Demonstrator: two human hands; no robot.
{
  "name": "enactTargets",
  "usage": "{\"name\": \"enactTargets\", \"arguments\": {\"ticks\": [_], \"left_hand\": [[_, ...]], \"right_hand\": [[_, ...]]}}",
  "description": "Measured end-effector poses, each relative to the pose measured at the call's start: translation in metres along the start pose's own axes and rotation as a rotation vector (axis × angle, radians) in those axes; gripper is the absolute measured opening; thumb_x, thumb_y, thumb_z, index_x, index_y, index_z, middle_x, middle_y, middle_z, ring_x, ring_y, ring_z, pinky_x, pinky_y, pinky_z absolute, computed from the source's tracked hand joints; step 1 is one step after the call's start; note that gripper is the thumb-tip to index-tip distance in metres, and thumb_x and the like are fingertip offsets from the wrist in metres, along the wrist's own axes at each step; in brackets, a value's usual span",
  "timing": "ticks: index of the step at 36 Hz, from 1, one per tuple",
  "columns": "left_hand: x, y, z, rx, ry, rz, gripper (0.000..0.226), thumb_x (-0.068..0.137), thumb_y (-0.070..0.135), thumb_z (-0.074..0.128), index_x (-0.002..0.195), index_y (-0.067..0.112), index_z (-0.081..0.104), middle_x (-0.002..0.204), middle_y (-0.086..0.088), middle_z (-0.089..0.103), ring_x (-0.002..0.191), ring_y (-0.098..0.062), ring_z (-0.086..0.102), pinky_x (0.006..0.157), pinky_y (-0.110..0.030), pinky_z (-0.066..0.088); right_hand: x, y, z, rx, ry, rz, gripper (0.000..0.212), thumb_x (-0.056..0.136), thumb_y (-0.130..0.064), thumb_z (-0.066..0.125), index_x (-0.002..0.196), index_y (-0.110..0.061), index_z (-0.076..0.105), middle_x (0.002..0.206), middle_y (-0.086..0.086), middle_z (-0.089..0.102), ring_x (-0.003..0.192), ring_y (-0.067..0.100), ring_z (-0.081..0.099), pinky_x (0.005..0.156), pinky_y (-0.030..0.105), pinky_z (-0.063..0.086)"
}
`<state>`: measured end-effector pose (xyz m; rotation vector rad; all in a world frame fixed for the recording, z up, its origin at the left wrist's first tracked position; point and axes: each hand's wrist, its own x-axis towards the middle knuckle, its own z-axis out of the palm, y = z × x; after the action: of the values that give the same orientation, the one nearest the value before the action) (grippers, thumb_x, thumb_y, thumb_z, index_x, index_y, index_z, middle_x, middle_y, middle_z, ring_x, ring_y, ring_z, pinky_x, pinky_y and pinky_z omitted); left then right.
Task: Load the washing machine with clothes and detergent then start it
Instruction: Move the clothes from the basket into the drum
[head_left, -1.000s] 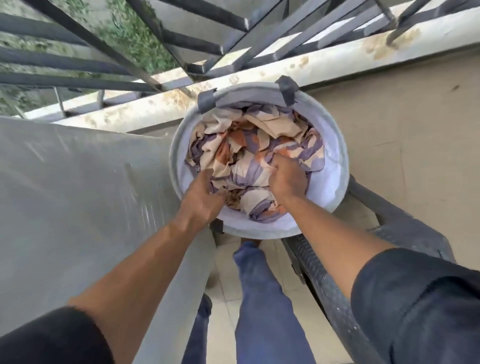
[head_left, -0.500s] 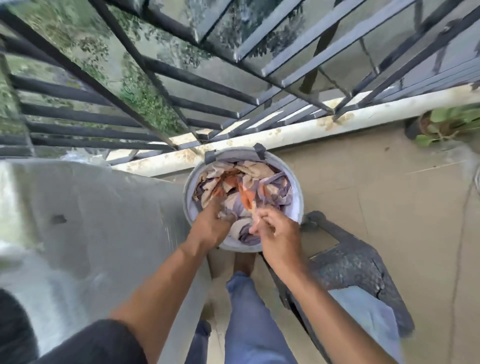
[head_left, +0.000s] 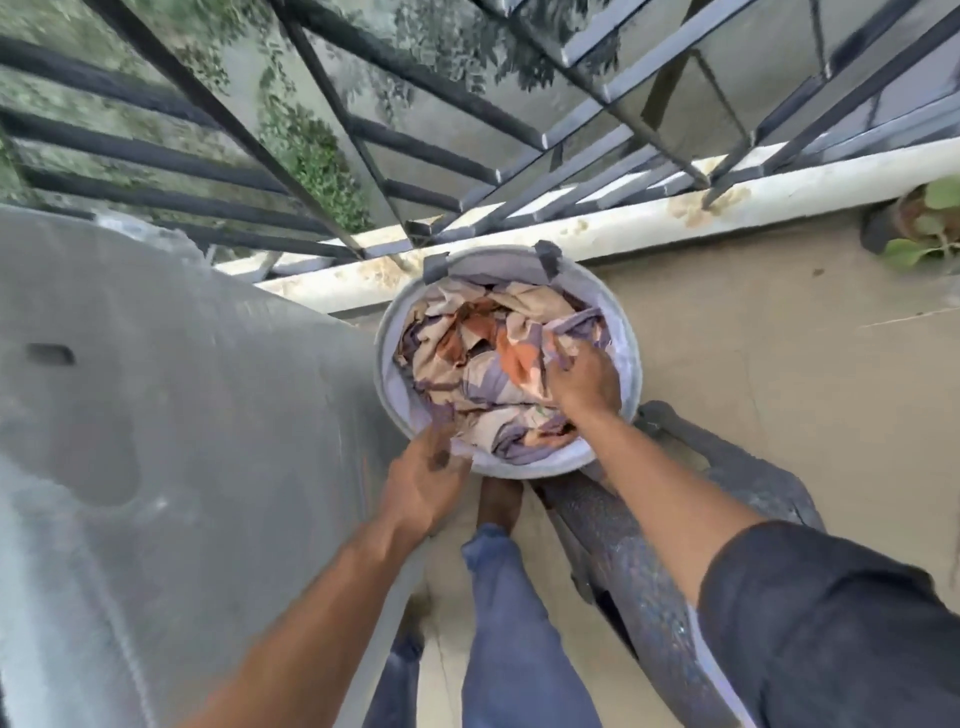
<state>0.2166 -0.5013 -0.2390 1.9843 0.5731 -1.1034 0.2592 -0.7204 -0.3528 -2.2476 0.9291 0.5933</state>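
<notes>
Head view: grey covered washing machine (head_left: 171, 415) at left, not yet loaded as far as visible. Laundry basket (head_left: 631, 358) beside it, full of patterned clothes (head_left: 483, 374). Right hand (head_left: 584, 382) grips cloth; left hand (head_left: 426, 478) at near rim, grip unclear. Detergent, start remain.

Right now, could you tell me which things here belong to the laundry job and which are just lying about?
Job: clothes; basket; washer; left hand at the basket's near rim; right hand gripping the clothes.

Lying about: chair; potted plant; railing.
</notes>
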Motion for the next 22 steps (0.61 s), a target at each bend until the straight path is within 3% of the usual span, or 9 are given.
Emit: {"name": "enactTargets", "arguments": {"ticks": [3, 7, 10, 14, 19, 22], "left_hand": [[0.005, -0.004, 0.006, -0.016, 0.014, 0.007, 0.051, 0.094, 0.034, 0.067, 0.144, 0.025, 0.058, 0.135, -0.004, 0.065, 0.124, -0.022, 0.062, 0.112, -0.045, 0.049], [0.005, -0.007, 0.009, 0.008, 0.052, 0.039, 0.041, 0.103, 0.024, 0.063, 0.143, 0.026, 0.059, 0.130, 0.001, 0.064, 0.118, -0.016, 0.061, 0.111, -0.038, 0.049], [-0.005, 0.003, 0.005, 0.017, 0.057, 0.067, 0.041, 0.102, 0.025, 0.064, 0.143, 0.027, 0.059, 0.132, 0.004, 0.065, 0.121, -0.017, 0.061, 0.110, -0.038, 0.049], [-0.026, 0.023, -0.003, 0.038, 0.052, 0.131, 0.043, 0.101, 0.026, 0.064, 0.143, 0.030, 0.058, 0.136, 0.009, 0.065, 0.126, -0.017, 0.061, 0.108, -0.037, 0.049], [-0.073, 0.056, -0.020, 0.070, 0.040, 0.298, 0.063, 0.096, 0.033, 0.071, 0.153, 0.035, 0.044, 0.145, 0.008, 0.059, 0.134, -0.014, 0.055, 0.110, -0.038, 0.047], [-0.105, 0.071, -0.037, 0.051, 0.053, 0.412, 0.076, 0.088, 0.040, 0.074, 0.155, 0.045, 0.038, 0.147, 0.013, 0.058, 0.132, -0.009, 0.057, 0.109, -0.036, 0.048]], "right_hand": [[0.023, 0.007, 0.011, 0.028, -0.071, 0.117, 0.037, 0.099, -0.044, 0.054, 0.113, -0.017, 0.075, 0.121, 0.011, 0.072, 0.112, 0.036, 0.065, 0.097, 0.042, 0.054], [0.014, 0.006, 0.006, 0.016, -0.009, 0.069, 0.021, 0.096, -0.021, 0.059, 0.097, -0.018, 0.079, 0.105, 0.006, 0.075, 0.100, 0.034, 0.067, 0.079, 0.033, 0.052], [-0.013, -0.007, -0.010, 0.093, 0.046, -0.026, 0.017, 0.092, -0.014, 0.059, 0.082, -0.015, 0.073, 0.092, 0.007, 0.074, 0.091, 0.033, 0.067, 0.073, 0.035, 0.052], [-0.069, -0.032, -0.046, 0.321, -0.008, -0.184, 0.018, 0.097, -0.013, 0.058, 0.083, -0.014, 0.069, 0.083, -0.005, 0.065, 0.090, 0.022, 0.061, 0.079, 0.036, 0.048], [-0.157, -0.072, -0.100, 0.501, -0.079, -0.376, 0.021, 0.095, -0.033, 0.050, 0.079, -0.038, 0.062, 0.090, -0.012, 0.067, 0.092, 0.013, 0.064, 0.087, 0.039, 0.052], [-0.216, -0.100, -0.134, 0.608, -0.110, -0.487, 0.021, 0.100, -0.021, 0.052, 0.083, -0.027, 0.063, 0.085, -0.010, 0.065, 0.084, 0.010, 0.061, 0.083, 0.038, 0.052]]}}
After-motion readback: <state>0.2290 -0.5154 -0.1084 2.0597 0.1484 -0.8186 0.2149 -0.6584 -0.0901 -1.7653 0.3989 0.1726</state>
